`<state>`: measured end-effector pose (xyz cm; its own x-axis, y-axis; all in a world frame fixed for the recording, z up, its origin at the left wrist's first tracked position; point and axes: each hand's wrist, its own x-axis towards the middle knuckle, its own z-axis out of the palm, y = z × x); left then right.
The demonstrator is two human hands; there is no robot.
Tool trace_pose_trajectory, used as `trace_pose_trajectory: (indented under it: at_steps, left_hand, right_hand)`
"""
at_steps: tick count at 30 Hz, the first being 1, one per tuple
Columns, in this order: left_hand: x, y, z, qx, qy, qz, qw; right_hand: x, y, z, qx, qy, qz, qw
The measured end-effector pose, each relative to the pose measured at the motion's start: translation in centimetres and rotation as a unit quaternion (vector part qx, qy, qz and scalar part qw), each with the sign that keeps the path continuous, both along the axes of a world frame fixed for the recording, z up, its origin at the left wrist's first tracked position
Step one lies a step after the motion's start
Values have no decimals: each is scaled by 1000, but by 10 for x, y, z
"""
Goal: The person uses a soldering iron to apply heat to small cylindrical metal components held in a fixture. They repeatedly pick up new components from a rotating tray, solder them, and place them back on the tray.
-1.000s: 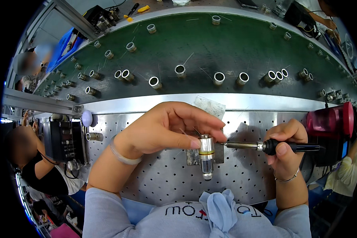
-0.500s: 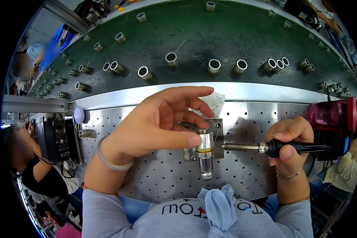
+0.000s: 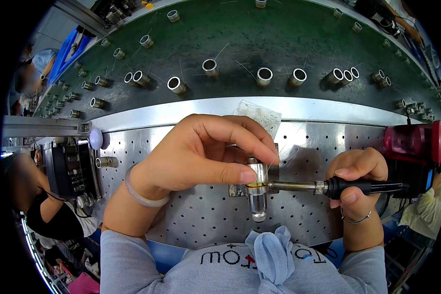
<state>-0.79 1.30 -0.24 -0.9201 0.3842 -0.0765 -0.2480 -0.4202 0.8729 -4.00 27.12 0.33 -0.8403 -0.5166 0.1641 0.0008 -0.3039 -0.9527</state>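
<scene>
A shiny metal cylinder (image 3: 257, 200) with a yellowish band around its middle and a rounded lower end lies in front of me. My left hand (image 3: 191, 154) is closed on its upper part, thumb on the left side and index finger over the top right. In my right hand (image 3: 362, 166) is a soldering iron (image 3: 342, 187), held level by its black handle. The iron's tip touches, or nearly touches, the cylinder at the band. A small dark metal plate (image 3: 274, 172) lies beneath, partly hidden by the cylinder and my left fingers.
The perforated metal worktop (image 3: 206, 215) carries a loose metal ring (image 3: 105, 162) at left. A pale worn pad (image 3: 262, 117) lies behind my left hand. Beyond, a green conveyor belt (image 3: 230, 29) holds several upright metal rings with thin wires. A red translucent container (image 3: 411, 142) stands at right.
My left fingers have come down and closed on the cylinder, which was only touched by the thumb. The iron's tip has moved left and slightly down to the band. Rings on the belt shifted slightly.
</scene>
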Motion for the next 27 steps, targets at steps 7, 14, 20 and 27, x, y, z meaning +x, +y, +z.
trace_pose_trajectory:
  at_steps: [7, 14, 20, 27]
  left_hand:
    - [-1, -1, 0, -19, 48, 2, 999]
    - [0, -4, -4, -23, 82, 6, 996]
    - [0, -5, -6, -26, 95, 5, 995]
    - [0, -4, -5, -15, 69, -1, 998]
  right_hand:
    - [0, 1, -1, 10, 37, -1, 999]
    - [-1, -2, -2, -5, 56, 17, 998]
    - [-2, -1, -4, -12, 54, 19, 998]
    - [-2, -2, -3, -5, 42, 15, 999]
